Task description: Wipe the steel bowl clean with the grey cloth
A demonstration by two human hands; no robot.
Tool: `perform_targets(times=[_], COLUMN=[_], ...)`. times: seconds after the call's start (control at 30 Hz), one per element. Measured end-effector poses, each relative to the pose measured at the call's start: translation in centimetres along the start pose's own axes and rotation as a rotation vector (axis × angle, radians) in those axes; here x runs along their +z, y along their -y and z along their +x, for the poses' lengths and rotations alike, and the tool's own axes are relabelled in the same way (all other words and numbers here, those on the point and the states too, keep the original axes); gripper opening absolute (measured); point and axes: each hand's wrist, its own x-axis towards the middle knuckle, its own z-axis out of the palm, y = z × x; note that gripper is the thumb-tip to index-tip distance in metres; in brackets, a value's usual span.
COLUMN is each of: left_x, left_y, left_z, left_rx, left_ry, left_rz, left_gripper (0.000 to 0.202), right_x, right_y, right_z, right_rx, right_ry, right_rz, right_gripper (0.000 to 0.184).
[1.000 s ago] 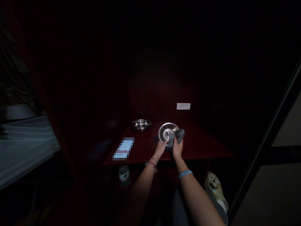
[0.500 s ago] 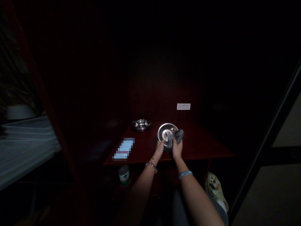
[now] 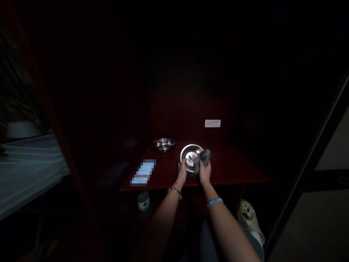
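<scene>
A shiny metal bowl point(image 3: 189, 153) is tilted toward me above a dark red table point(image 3: 234, 165). My left hand point(image 3: 181, 173) grips its near left rim. My right hand point(image 3: 204, 172) is closed on a grey cloth point(image 3: 202, 159) pressed against the bowl's right side. A beaded bracelet sits on my left wrist and a light blue band on my right.
A second metal bowl point(image 3: 163, 144) rests on the table at the back left. A blurred light blue flat item point(image 3: 143, 172) lies near the left front edge. A white socket plate point(image 3: 212, 123) is on the back wall. A plastic bottle point(image 3: 144, 203) stands under the table; stacked papers point(image 3: 29, 163) lie far left.
The bowl and both hands have shifted slightly left and toward me. The cloth has moved along the bowl's right rim.
</scene>
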Motion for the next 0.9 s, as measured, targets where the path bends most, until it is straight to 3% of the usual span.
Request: perform_targets(times=[0.1,0.3,0.5,0.67,0.9], left_x=[0.1,0.2,0.2,0.5,1.0], left_y=[-0.1,-0.3,-0.6,-1.1,-0.2], left_z=[-0.2,-0.8,-1.0,-1.7,-1.3], left_rx=[-0.001,0.126,0.192,0.201,0.273], left_ry=[0.004,0.15,0.132,0.223,0.337], left_rz=[-0.023,-0.081,-0.063,-0.03,0.013], left_gripper=[0.027,0.038,0.041,0.04,0.047], right_x=[0.0,0.0,0.0,-0.1,-0.2], right_y=[0.0,0.1,-0.1,-0.3,-0.2], right_z=[0.1,0.1,0.2,0.2,0.2], right_rx=[0.015,0.01,0.012,0.008,0.023], right_ry=[-0.007,-0.02,-0.05,-0.059,-0.064], right_rz=[-0.005,-0.002,-0.019,-0.03,-0.053], right_gripper=[0.044,0.047,0.054,0.054,0.053])
